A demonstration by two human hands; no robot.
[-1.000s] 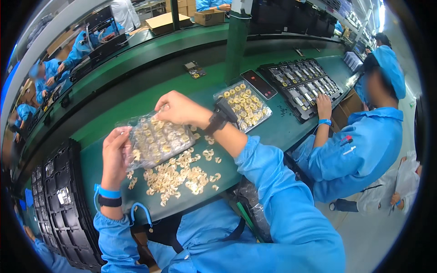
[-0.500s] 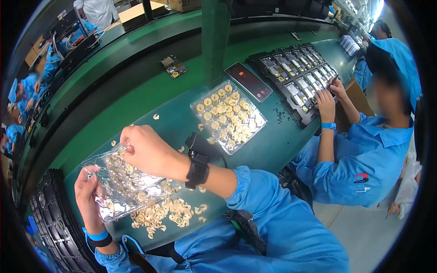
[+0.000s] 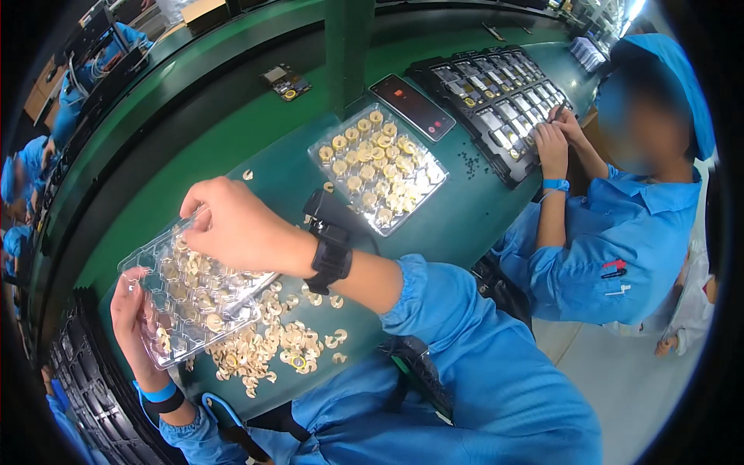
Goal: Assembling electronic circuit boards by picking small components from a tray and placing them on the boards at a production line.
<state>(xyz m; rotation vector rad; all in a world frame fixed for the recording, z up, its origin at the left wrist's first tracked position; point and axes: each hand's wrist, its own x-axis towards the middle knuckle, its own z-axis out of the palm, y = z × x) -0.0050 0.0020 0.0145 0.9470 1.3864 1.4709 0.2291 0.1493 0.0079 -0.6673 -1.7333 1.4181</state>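
A clear plastic blister tray (image 3: 167, 291) with rows of moulded wells is held tilted above the green mat. Several small cream-coloured, curved pieces show in or through it. My left hand (image 3: 130, 310) grips its left edge, thumb on top and fingers beneath. The fingers of my right hand (image 3: 232, 225) are closed on the far edge of the tray; the hand's back hides the fingertips. Under the tray's near right corner spreads a loose pile of cream, C-shaped pieces (image 3: 252, 353), with one yellow-ringed round piece (image 3: 298, 362) among them.
A second clear tray (image 3: 372, 221) full of cream and yellow round parts lies to the right, beside a phone (image 3: 412, 107). Beyond are a black tray of circuit boards (image 3: 496, 108) and a co-worker's hands (image 3: 554, 143). Black racks (image 3: 97, 387) stand at left; a green post (image 3: 346, 58) rises behind.
The whole view has shifted, so things sit higher in the picture. Both hands keep hold of the tray; its angle differs slightly and fewer pieces show in its upper part.
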